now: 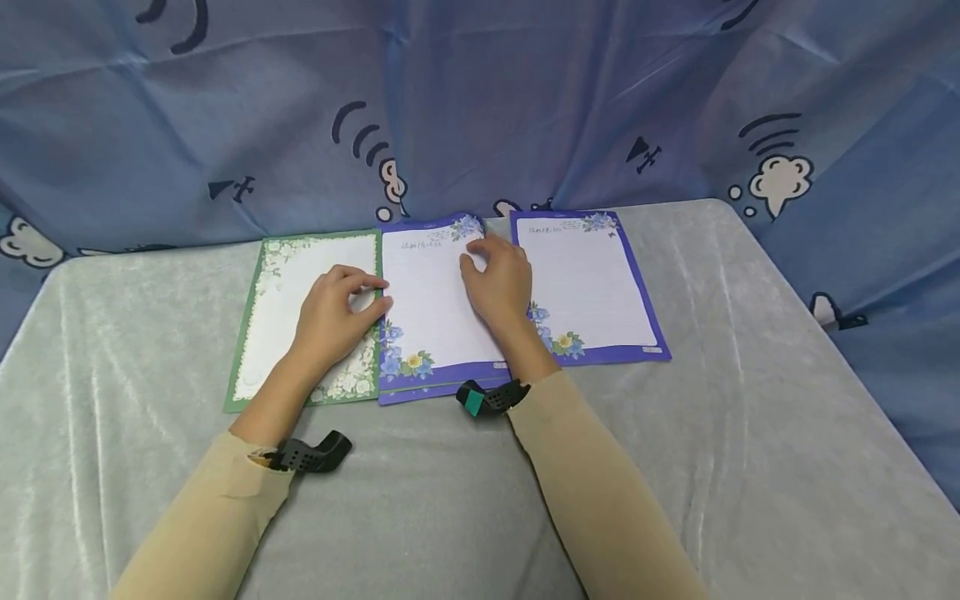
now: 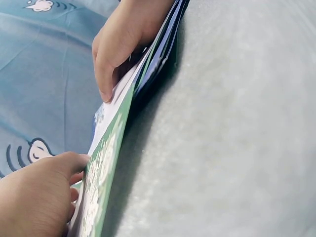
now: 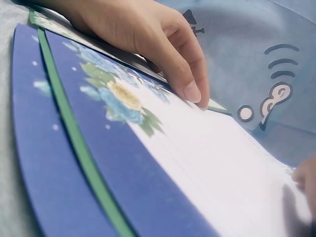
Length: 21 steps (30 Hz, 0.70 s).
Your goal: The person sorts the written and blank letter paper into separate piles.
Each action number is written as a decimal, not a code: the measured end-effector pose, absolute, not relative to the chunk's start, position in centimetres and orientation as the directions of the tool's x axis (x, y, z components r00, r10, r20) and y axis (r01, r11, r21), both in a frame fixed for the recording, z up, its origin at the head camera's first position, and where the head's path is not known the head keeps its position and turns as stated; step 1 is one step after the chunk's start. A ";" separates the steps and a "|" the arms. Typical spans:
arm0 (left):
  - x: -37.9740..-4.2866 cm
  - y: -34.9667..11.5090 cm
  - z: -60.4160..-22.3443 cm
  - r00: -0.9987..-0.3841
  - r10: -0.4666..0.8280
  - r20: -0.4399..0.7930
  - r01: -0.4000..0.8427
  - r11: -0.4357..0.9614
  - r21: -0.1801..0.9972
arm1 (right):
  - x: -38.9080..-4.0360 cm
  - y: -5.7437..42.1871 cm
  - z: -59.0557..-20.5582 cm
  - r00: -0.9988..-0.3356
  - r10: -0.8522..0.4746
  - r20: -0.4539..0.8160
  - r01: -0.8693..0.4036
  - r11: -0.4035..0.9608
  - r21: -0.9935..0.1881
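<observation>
Both your left hand (image 1: pixel 333 317) and right hand (image 1: pixel 501 283) rest with digits parted; take the probably light, bendable stacked sheets (image 1: pixel 427 308) by opposite edges.

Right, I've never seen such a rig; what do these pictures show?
No machine here: each grip is a person's bare hand. The wide picture comes from a head camera, the others from a camera on each wrist. On the gray cloth lie, left to right, a green-bordered sheet, a layered stack with purple and green edges, and a purple-bordered sheet. The left grip is at the stack's left edge, the right grip at its right. Whether either pinches paper isn't clear.
</observation>
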State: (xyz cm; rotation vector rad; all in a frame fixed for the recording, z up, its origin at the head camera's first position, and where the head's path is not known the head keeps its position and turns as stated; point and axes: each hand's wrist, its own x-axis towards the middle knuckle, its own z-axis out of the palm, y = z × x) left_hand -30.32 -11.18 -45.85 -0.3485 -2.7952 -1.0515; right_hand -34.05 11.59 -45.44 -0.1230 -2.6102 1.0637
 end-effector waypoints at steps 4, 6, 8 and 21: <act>-30.4 -11.2 -45.8 -0.966 0.167 0.198 0.256 0.731 0.633 | -34.1 11.6 -45.4 -0.946 0.196 0.257 -0.040 0.718 -0.695; -30.4 -11.2 -45.9 -0.967 0.167 0.194 0.253 0.732 0.632 | -34.1 11.6 -45.4 -0.947 0.195 0.254 -0.038 0.717 -0.696; -30.3 -11.2 -45.8 -0.967 0.166 0.192 0.251 0.733 0.633 | -34.1 11.5 -45.4 -0.948 0.194 0.251 -0.037 0.717 -0.696; -30.3 -11.2 -45.8 -0.966 0.162 0.200 0.254 0.733 0.631 | -34.1 11.6 -45.3 -0.949 0.190 0.252 -0.036 0.728 -0.684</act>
